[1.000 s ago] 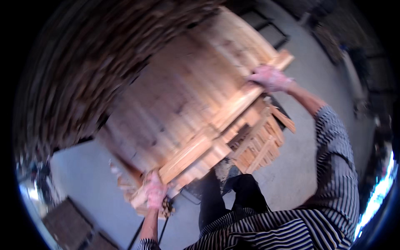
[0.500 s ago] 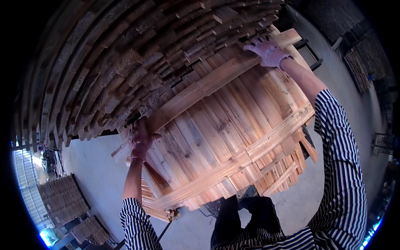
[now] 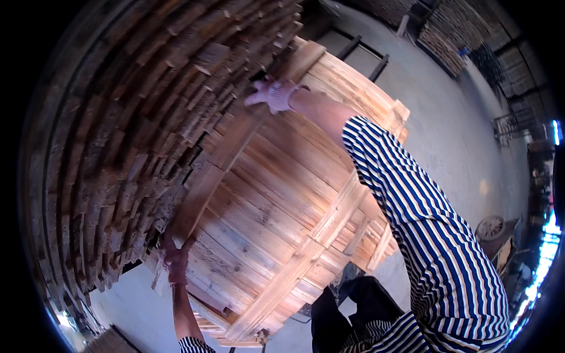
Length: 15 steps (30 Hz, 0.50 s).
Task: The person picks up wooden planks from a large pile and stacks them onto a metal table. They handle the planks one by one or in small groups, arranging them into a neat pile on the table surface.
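A layer of pale wooden boards [image 3: 235, 203] lies side by side in front of me. Across its left side runs a wooden plank [image 3: 203, 200], which looks like two lengths meeting end to end. My left hand [image 3: 175, 263], in a knit glove, is closed around the plank's lower end; its fingertips are in shadow. Farther up, my gloved right hand [image 3: 273, 95] rests on the same plank with its fingers spread. Nearer my body, a second crosswise strip [image 3: 312, 244] crosses the boards, parallel to the plank.
A tall stack of rough timber [image 3: 126, 129] rises close against the boards' left side. Shorter wood pieces [image 3: 356, 235] lie near my legs [image 3: 359, 300]. A dark metal frame [image 3: 371, 56] stands beyond on the concrete floor [image 3: 447, 141], with more stacked wood [image 3: 447, 41] and a wheel [image 3: 491, 228] to the right.
The view has turned, so the boards and timber stack appear rotated and shifted left. Both hands remain at the plank; my right hand's fingers look more spread.
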Each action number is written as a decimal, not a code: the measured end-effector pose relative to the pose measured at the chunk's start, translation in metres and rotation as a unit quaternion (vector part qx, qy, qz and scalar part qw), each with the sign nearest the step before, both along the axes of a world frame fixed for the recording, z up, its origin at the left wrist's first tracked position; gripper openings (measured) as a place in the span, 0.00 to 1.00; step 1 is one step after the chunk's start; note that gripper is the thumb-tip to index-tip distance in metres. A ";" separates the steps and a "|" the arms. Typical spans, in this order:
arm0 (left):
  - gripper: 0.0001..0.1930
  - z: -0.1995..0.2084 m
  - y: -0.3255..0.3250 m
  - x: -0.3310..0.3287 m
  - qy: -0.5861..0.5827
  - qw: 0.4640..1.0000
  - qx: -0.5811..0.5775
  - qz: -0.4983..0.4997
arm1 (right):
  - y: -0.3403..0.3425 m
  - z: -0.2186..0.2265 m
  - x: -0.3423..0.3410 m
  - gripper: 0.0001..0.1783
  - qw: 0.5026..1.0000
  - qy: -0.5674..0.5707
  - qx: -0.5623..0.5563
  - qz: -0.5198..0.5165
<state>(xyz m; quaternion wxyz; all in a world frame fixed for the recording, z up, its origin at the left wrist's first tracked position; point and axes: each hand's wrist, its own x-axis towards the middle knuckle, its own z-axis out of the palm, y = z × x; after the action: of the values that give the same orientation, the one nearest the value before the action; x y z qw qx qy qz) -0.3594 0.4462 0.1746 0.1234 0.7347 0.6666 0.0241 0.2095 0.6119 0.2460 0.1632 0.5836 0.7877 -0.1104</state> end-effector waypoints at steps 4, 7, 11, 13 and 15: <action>0.45 -0.038 0.007 -0.016 -0.113 0.986 0.069 -0.104 | -0.016 -0.028 0.022 0.46 0.995 0.061 0.079 -0.020; 0.48 -0.007 -0.006 0.012 0.029 0.975 0.149 -0.162 | -0.092 -0.021 0.006 0.43 0.961 0.221 0.164 -0.030; 0.47 0.083 -0.077 0.141 0.025 0.990 0.107 -0.086 | -0.262 -0.001 0.053 0.42 0.891 0.355 0.256 -0.122; 0.42 0.109 -0.147 0.198 -0.094 0.984 0.066 -0.135 | -0.357 -0.013 0.094 0.41 0.875 0.307 0.285 -0.243; 0.36 0.131 -0.226 0.254 -0.328 0.917 0.009 -0.228 | -0.448 -0.035 0.124 0.41 0.806 0.294 0.269 -0.436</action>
<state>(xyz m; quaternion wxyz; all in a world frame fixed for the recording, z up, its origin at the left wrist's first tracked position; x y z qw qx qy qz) -0.1055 0.2204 0.3054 0.3303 0.8188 0.4029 0.2412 0.3337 0.1641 0.2107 -0.3056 0.8259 0.4583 -0.1199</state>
